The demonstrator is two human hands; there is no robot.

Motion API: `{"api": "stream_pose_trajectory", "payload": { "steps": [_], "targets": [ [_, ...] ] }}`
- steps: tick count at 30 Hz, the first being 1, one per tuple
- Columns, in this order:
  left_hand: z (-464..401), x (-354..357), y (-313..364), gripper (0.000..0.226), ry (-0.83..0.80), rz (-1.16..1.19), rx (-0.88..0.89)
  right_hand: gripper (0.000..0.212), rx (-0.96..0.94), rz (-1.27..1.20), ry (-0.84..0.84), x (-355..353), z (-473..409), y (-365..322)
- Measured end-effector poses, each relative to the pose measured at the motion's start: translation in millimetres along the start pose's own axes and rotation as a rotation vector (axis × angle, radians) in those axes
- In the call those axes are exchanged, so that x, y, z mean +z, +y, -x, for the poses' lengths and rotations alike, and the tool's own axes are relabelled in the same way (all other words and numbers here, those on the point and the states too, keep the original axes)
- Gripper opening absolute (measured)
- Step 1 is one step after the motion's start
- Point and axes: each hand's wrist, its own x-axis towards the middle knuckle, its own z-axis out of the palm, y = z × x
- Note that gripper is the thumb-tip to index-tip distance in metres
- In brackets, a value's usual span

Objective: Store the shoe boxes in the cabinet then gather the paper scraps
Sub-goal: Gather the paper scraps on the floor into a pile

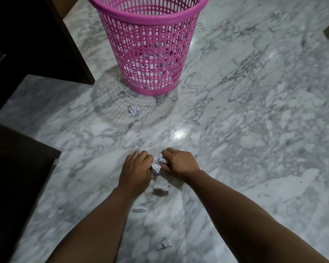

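We see both hands low over the marble floor (254,103), close together. The left hand (136,171) and the right hand (179,162) have their fingers curled, and between them they pinch a crumpled paper scrap (157,164); each hand grips one side of it, and the paper shows only in the narrow gap between the knuckles.

More scraps lie on the floor near the forearms. One crumpled piece (161,187) lies just behind the hands, between the two wrists. A flatter piece (140,207) lies beside the left forearm, and a small one (163,244) lies further toward us, between the arms. Another scrap (134,111) lies well apart from the hands, just in front of the pink basket (148,46).

The basket is of plastic, round, wider at the rim, with a lattice wall; through the holes we see white paper at its bottom. The floor is glossy grey-white marble with dark veins and bright reflections. Dark wooden furniture (36,35) stands along the left edge of the floor, beside the basket.
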Motion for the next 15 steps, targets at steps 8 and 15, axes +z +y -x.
{"api": "stream_pose_trajectory", "payload": {
  "steps": [8,15],
  "targets": [
    [-18,-27,-3,0.018,-0.014,0.451,-0.61,0.032,0.465,-0.593,0.009,-25,12,-1],
    [-106,-139,12,0.03,0.39,0.934,-0.663,0.02,0.364,-0.822,0.354,-131,-51,-16]
  ]
}}
